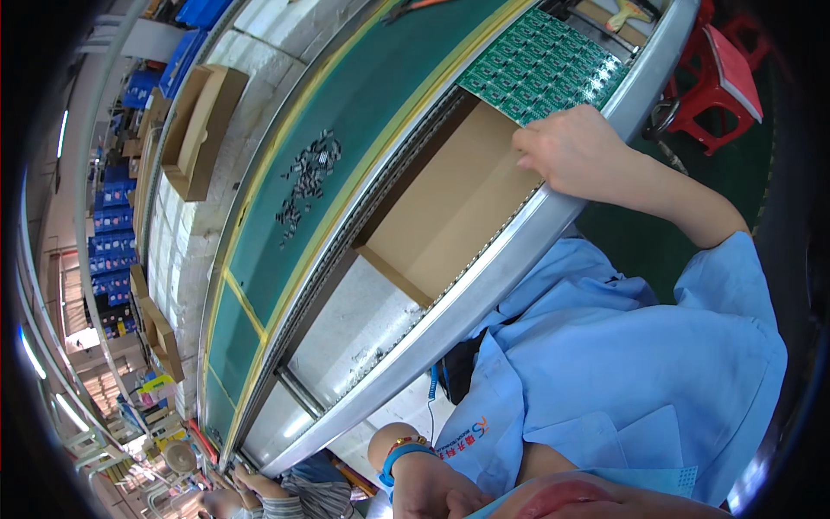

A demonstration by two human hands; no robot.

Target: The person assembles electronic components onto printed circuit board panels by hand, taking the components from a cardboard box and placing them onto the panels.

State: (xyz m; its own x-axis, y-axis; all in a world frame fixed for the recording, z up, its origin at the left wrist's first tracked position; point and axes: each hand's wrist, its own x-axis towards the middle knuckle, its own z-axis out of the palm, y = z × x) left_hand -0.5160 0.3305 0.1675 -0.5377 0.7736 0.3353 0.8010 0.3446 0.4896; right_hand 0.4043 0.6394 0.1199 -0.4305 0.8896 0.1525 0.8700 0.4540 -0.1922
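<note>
At the near edge of a green circuit board panel (549,65), my right hand (571,151) has its fingers curled together and covers the panel's near corner. Whether the fingertips pinch anything is hidden. The panel lies across the metal rails, partly over a brown cardboard box (458,199). Low in the picture, beside a light blue face mask, my left hand (428,489) is raised and cut off by the lower edge. Its fingers are curled; I cannot see what they hold. A blue wrist strap (400,461) and a beaded bracelet (406,443) circle that wrist.
Small dark parts (311,173) lie scattered on the green mat (354,95) beyond the rails. Pliers (411,9) rest at its far end. An open cardboard box (205,130) stands at left, a red stool (722,91) at right. Another person's striped sleeve (320,489) shows lower left.
</note>
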